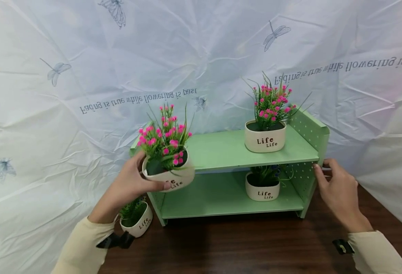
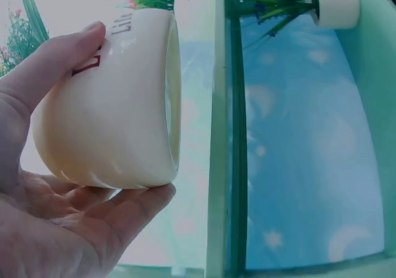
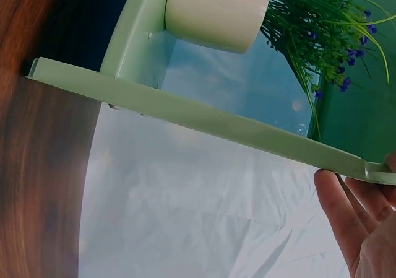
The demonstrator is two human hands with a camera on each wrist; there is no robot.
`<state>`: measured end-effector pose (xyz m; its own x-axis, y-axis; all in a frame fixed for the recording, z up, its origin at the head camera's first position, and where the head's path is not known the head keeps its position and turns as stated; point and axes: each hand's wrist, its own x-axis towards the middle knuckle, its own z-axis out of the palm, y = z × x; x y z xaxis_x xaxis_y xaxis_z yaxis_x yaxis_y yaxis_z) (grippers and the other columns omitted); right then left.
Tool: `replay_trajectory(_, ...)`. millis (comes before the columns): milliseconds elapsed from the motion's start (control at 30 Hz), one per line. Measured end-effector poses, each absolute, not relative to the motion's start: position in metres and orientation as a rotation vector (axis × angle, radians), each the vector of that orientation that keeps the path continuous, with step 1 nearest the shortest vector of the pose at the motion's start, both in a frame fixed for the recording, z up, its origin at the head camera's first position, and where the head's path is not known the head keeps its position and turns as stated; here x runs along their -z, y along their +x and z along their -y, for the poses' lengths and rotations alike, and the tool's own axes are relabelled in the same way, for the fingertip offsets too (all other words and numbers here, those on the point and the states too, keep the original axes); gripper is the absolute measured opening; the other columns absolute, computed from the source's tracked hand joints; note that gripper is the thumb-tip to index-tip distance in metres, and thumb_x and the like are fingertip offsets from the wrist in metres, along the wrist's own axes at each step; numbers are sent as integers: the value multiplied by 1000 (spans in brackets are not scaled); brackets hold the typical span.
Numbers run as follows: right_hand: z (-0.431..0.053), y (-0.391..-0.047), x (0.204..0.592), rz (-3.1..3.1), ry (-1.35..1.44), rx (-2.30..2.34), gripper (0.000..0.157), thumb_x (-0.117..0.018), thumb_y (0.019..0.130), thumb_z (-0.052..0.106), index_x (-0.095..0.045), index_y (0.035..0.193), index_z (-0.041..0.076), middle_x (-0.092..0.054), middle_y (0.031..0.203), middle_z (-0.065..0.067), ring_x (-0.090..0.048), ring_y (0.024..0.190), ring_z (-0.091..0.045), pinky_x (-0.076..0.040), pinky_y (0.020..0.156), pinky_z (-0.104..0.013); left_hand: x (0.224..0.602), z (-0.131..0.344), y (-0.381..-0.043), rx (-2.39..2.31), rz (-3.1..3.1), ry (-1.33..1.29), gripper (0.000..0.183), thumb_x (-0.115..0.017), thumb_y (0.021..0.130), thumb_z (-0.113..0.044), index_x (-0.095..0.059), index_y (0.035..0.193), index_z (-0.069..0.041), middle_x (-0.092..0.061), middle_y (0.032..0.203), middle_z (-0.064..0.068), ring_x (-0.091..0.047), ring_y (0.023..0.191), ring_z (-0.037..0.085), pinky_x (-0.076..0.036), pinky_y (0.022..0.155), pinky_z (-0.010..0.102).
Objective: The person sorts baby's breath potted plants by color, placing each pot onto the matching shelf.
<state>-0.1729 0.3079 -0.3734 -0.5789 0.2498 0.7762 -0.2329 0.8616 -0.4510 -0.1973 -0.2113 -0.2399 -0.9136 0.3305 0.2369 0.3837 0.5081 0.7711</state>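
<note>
Green shelf (image 1: 204, 194): pink plant (image 1: 265, 139), purple plant (image 1: 262, 191); third plant (image 1: 140, 224) alongside. My left grip (image 1: 130, 179) clamps flowerpot (image 1: 185, 174); right grip (image 1: 340, 190) touches shelf, closure unclear.

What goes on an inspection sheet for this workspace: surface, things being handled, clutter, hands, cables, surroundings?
Surface: dark brown wood-grain tabletop, bearing a pale-green two-tier shelf with dotted sides.
Things handled: white oval pot with pink flowers, lifted; matching pink-flowered pot upright on the upper tier; white oval pot with blue-purple flowers on the lower tier; white oval pot with green foliage on the tabletop, left.
Clutter: nothing seen.
Hands: left hand holds the lifted pot near the shelf's left end; right hand touches the shelf's right side.
Cables: nothing seen.
Surroundings: pale, wrinkled sheeting printed with butterflies, dragonflies and upside-down lettering.
</note>
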Motion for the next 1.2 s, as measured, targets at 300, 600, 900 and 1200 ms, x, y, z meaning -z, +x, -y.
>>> replay_trajectory(300, -308, -173, 375, 2093, 9, -650, 18, -70, 100, 2, -64, 112, -10, -71, 93, -36, -69, 80, -56, -44, 71, -72, 226, 194, -230, 1395, 2770, -490, 128, -98, 72, -45, -20, 170, -20, -19, 175, 2, -16, 161, 32, -32, 120, 63)
replay_trajectory(600, -307, -174, 374, 2091, -6, -646, 18, -69, 100, 3, -64, 112, -9, -71, 92, -36, -69, 80, -57, -43, 71, -72, 227, 174, -263, 1536, 2705, -529, 117, -99, 74, -34, -30, 167, -21, -43, 161, 8, -60, 121, 32, -47, 105, 48)
replay_trajectory(900, -308, -172, 376, 2091, -34, -648, 18, -68, 101, 4, -64, 113, -9, -71, 95, -37, -69, 82, -57, -43, 73, -72, 236, 165, -293, 1673, 2684, -516, 108, -96, 80, -24, -32, 166, -21, -59, 130, 15, -64, 100, 27, -47, 98, 41)
replay_trajectory(1200, -308, -173, 376, 2075, -16, -630, 18, -70, 100, 3, -64, 112, -9, -70, 90, -37, -66, 77, -58, -42, 68, -72, 242, 167, -302, 1729, 2689, -518, 97, -92, 84, -23, -36, 163, -21, -49, 151, 12, -55, 116, 29, -44, 101, 42)
